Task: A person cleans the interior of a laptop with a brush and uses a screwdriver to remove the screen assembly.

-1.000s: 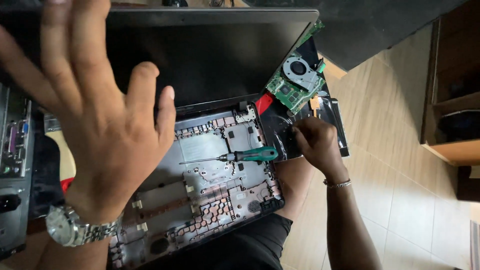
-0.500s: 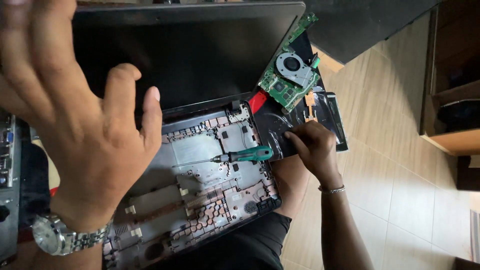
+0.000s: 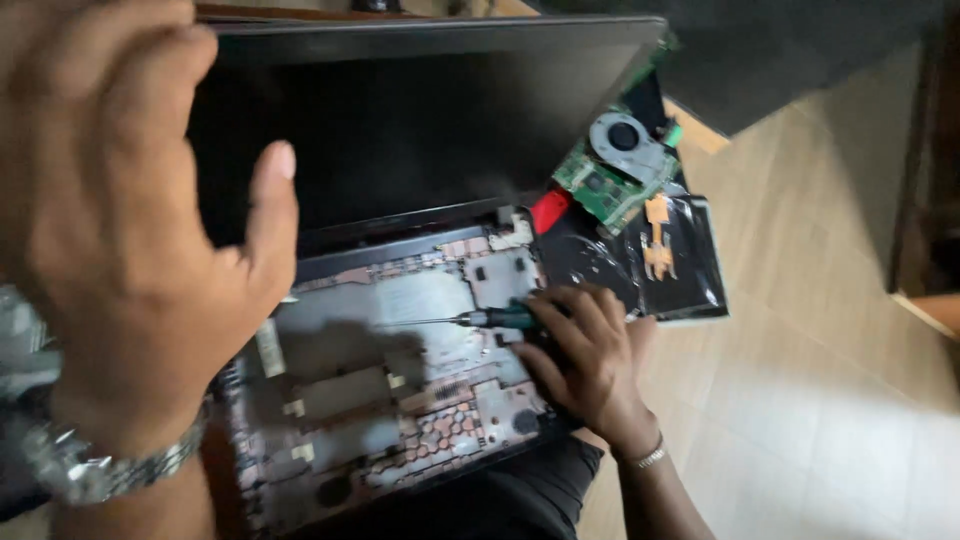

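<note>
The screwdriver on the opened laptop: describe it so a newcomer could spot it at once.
Start at the opened laptop base lying on the person's lap, below the dark screen. On its bare grey inner panel lies a screwdriver, under the right hand. Its green handle and thin metal shaft set it apart from the grey and copper fittings around it.

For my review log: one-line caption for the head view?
Right hand grips a green-handled screwdriver on an opened laptop base; left hand raised.
</note>
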